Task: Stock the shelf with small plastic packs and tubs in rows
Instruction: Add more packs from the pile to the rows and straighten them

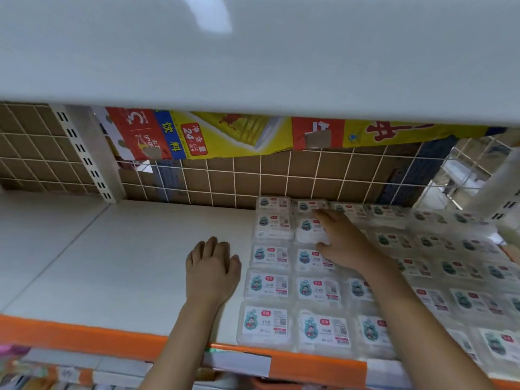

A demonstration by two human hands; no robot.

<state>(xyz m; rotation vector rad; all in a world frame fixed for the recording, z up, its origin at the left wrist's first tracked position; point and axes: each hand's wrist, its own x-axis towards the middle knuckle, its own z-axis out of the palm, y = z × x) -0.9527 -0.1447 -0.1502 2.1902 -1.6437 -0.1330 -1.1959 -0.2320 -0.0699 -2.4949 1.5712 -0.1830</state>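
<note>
Shelf (pixel 126 263) white, orange-edged; packs (pixel 267 285) in rows; left hand (pixel 211 270) flat, right hand (pixel 342 240) flat on packs.

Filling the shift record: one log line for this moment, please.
left hand: flat on bare shelf | right hand: touching packs | shelf's right side in rows
</note>
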